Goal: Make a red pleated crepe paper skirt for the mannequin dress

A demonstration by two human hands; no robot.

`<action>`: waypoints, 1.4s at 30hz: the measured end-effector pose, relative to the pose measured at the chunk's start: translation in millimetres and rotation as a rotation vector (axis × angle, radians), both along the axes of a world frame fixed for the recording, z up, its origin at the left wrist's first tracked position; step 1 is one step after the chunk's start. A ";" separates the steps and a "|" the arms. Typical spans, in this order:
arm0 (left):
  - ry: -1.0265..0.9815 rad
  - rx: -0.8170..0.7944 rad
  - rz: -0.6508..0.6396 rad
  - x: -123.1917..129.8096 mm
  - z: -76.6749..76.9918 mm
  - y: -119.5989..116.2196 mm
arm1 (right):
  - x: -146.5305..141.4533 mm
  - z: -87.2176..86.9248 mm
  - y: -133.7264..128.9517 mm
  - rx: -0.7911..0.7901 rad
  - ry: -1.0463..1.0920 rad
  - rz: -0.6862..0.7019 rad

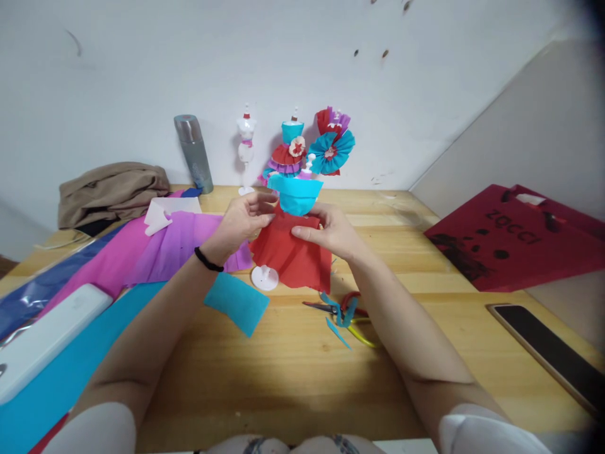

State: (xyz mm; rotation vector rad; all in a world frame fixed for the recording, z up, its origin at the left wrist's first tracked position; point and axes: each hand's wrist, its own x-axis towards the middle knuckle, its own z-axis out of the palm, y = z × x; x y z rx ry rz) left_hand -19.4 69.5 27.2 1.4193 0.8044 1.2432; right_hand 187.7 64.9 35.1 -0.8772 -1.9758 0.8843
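Observation:
Between my hands is a small mannequin tilted on its stand, with a blue paper top and a red crepe paper skirt. The round white base shows below the skirt's left edge. My left hand pinches the skirt's left side near the waist, fingertips partly hidden. With the thumb lying on the front, my right hand grips the skirt's right side, its other fingers behind the paper. Just below lie a blue paper rectangle and scissors with blue scraps around them.
Behind stand a bare white mannequin and two dressed ones. A grey bottle, brown cloth, purple paper and white case are left. A red bag and phone sit right.

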 end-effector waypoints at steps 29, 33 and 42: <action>0.083 0.072 -0.163 -3.3 -5.3 1.0 | -10.6 9.7 -18.7 0.129 -0.196 -0.231; -0.061 0.067 -0.193 -19.0 -11.6 13.8 | -9.1 19.3 -32.3 0.107 -0.308 -0.202; -0.143 0.066 -0.307 -32.9 -15.0 18.8 | -13.3 32.5 -54.7 0.211 -0.323 -0.115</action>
